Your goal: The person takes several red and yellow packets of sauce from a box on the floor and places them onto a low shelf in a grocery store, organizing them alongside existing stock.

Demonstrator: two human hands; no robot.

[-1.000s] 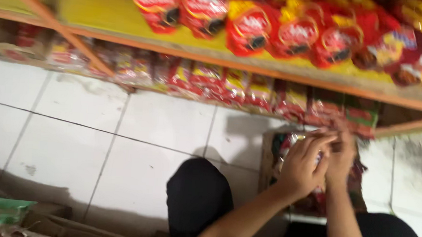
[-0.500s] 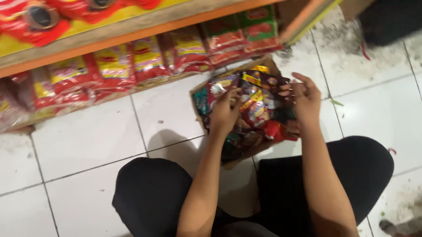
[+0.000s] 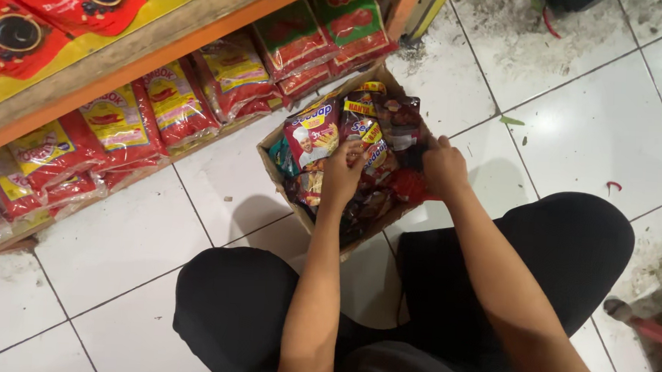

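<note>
Floor (image 3: 613, 125): white tiles with dark grout lines are seen; the tiles at the upper right are dirty, and small bits of litter lie there.
Shelf (image 3: 126, 54): a wooden shelf with an orange front edge is seen running across the upper left; red pouches with dark round caps (image 3: 23, 19) are stood on it.
Lower row (image 3: 169, 102): red and yellow sachet packs are stacked under the shelf at floor level, with green and red packs (image 3: 324, 27) at the right end.
Legs (image 3: 492, 277): the person is seated on the floor in black trousers, with knees spread to either side of the box.
Cardboard box (image 3: 275, 164): an open brown box is set on the tiles between the knees, just in front of the lower row; it is filled with mixed sachets.
Sachets in box (image 3: 315, 136): upright packets in red, yellow and dark colours are packed closely together; single kinds cannot be told apart in the dim middle.
Left hand (image 3: 343, 175): it is curled around the upright packets in the middle of the box, fingers closed on their tops.
Right hand (image 3: 441, 165): it is pressed into the right side of the box with fingers bent among dark packets (image 3: 399, 118); whether one is gripped cannot be told.
</note>
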